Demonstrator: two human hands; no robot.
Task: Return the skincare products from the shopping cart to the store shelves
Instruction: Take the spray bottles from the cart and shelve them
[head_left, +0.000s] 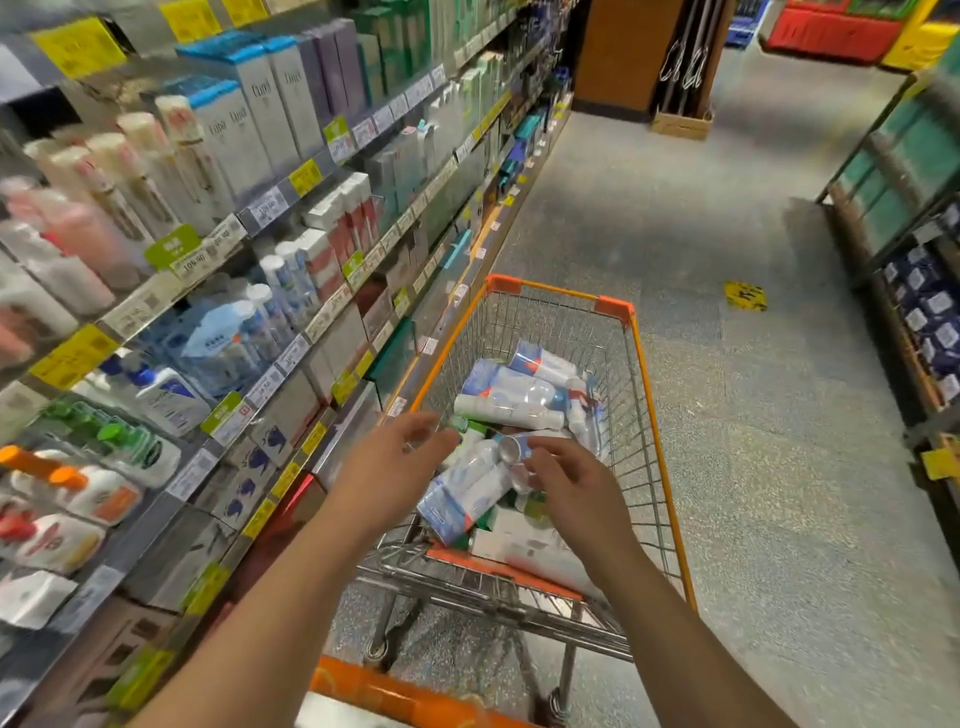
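On the left, the long store shelves (291, 332) hold white and blue boxes (270, 98) that read "Curel", above yellow and white price tags (304, 177) too blurry to read. The left hand (400, 462) reaches over the orange wire shopping cart (644, 395), fingers loose, its grip open and empty. The right hand (571, 488) reaches in too, fingers curled by a white and blue skincare bottle pack (467, 493) in the cart; I cannot tell if it grips.
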